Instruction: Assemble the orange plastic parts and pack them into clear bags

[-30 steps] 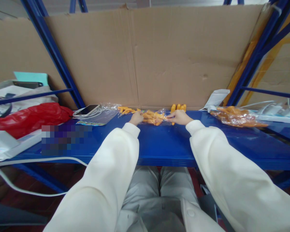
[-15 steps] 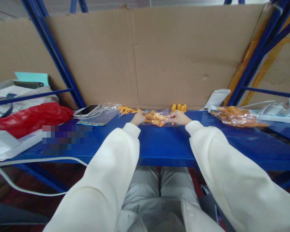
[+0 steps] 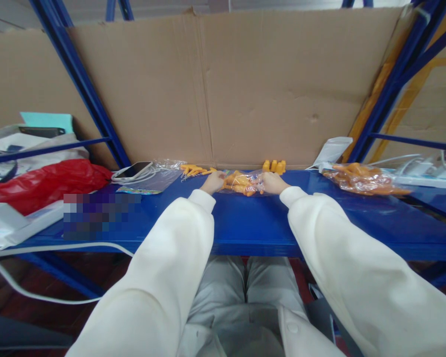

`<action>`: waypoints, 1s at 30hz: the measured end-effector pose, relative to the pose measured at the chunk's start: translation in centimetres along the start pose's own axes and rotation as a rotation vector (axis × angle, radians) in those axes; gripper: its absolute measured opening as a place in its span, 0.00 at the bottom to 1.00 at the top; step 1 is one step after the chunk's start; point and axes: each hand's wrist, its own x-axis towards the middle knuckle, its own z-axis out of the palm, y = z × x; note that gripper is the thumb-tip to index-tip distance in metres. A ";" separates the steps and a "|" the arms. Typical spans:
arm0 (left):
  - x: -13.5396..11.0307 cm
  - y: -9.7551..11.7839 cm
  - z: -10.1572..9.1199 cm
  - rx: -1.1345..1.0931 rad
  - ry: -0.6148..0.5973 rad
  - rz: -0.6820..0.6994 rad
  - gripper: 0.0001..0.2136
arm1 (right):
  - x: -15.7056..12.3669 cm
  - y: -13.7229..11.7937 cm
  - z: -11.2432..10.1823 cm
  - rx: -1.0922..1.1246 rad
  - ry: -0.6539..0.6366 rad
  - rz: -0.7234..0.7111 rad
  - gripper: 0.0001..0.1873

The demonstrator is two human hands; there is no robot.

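A small clear plastic bag of orange pieces (image 3: 240, 182) lies at the back of the blue shelf (image 3: 252, 223), near the cardboard wall. My left hand (image 3: 212, 182) is closed on the bag's left end and my right hand (image 3: 270, 182) is closed on its right end. Both arms wear white sleeves. Loose orange pieces (image 3: 195, 170) lie just left of my left hand, and a short row of orange pieces (image 3: 274, 165) stands behind my right hand.
A larger bag of orange pieces (image 3: 360, 179) lies to the right, with a white pouch (image 3: 332, 150) and a power strip (image 3: 429, 178) nearby. To the left are a phone (image 3: 133, 169) on clear bags, a red bag (image 3: 40, 183) and white cables.
My two hands have drawn closer together on the small bag, bunching it up between them. The right hand shifted left.
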 end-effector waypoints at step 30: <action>-0.5 0.0 -0.3 0.188 0.069 0.090 0.13 | 1.3 3.4 2.6 0.839 0.006 -0.157 0.14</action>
